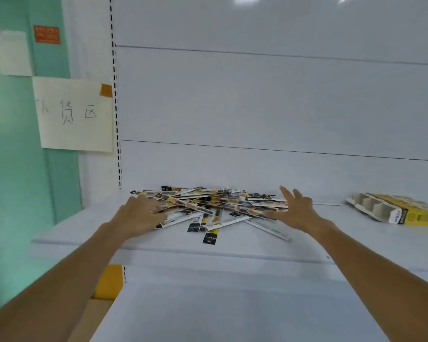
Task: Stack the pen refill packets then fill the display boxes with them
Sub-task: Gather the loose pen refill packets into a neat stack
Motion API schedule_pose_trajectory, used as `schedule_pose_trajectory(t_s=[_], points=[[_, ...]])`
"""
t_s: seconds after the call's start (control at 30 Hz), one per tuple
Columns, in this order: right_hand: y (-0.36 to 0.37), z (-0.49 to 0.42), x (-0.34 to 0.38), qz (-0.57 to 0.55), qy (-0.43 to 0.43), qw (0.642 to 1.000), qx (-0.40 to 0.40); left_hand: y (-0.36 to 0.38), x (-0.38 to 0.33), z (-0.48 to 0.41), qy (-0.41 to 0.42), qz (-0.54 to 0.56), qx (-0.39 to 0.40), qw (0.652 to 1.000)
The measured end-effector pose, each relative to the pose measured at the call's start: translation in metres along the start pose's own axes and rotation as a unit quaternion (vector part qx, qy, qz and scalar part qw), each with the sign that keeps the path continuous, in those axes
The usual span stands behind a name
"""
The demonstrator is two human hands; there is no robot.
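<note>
One loose heap of pen refill packets [208, 203] mid-shelf, dozens criss-crossed and overlapping, too tangled to count; a few stray ends poke toward the front edge of the white shelf [232, 246]. Two bare hands over it. Left hand [139, 213] spread flat, fingers wide, lying on the heap's left end and hiding the packets beneath. Right hand [294, 211] open too, fingers splayed and straight, at the heap's right edge, holding nothing. One display box [393, 211], yellow with cardboard dividers showing, lies well to the right, apart from the heap. On the green wall [10, 169] at left: two paper sheets, the larger handwritten one [74, 114] taped, the smaller [13, 53] above, plus one orange label [47, 34]. One yellow block [109, 281] below the shelf.
</note>
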State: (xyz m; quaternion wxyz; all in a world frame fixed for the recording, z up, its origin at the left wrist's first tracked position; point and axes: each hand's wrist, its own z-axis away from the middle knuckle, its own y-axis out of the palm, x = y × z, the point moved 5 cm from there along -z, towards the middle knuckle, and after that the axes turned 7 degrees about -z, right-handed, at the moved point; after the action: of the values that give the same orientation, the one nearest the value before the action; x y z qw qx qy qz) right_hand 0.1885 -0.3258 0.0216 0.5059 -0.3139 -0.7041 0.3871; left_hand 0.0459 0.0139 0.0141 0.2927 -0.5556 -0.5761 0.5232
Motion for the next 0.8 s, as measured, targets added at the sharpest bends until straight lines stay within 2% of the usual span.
schedule_pose_trajectory(t_s=[0.13, 0.23, 0.3, 0.43, 0.53, 0.67, 0.8], points=[[0.014, -0.008, -0.023, 0.010, 0.037, 0.999, 0.013, 0.024, 0.040, 0.002, -0.048, -0.072, 0.065, 0.994], [0.031, -0.018, -0.033, 0.074, 0.056, 0.995, 0.035, 0.031, 0.053, -0.012, -0.030, -0.117, 0.066, 0.991], [0.034, -0.027, -0.037, 0.108, 0.064, 0.990, 0.064, 0.028, 0.060, -0.020, -0.012, -0.104, 0.077, 0.992], [0.043, -0.053, -0.041, 0.075, 0.058, 0.990, 0.105, 0.026, 0.071, -0.039, 0.012, -0.081, 0.059, 0.995], [0.057, -0.067, -0.024, 0.083, 0.039, 0.990, 0.108, 0.030, 0.067, -0.050, 0.044, -0.069, 0.038, 0.996], [0.077, -0.076, 0.003, 0.082, 0.052, 0.993, 0.067, 0.035, 0.040, -0.064, 0.123, -0.024, 0.054, 0.991], [0.092, -0.088, 0.029, 0.045, 0.005, 0.996, 0.074, 0.044, 0.000, -0.070, 0.187, 0.024, 0.029, 0.982]])
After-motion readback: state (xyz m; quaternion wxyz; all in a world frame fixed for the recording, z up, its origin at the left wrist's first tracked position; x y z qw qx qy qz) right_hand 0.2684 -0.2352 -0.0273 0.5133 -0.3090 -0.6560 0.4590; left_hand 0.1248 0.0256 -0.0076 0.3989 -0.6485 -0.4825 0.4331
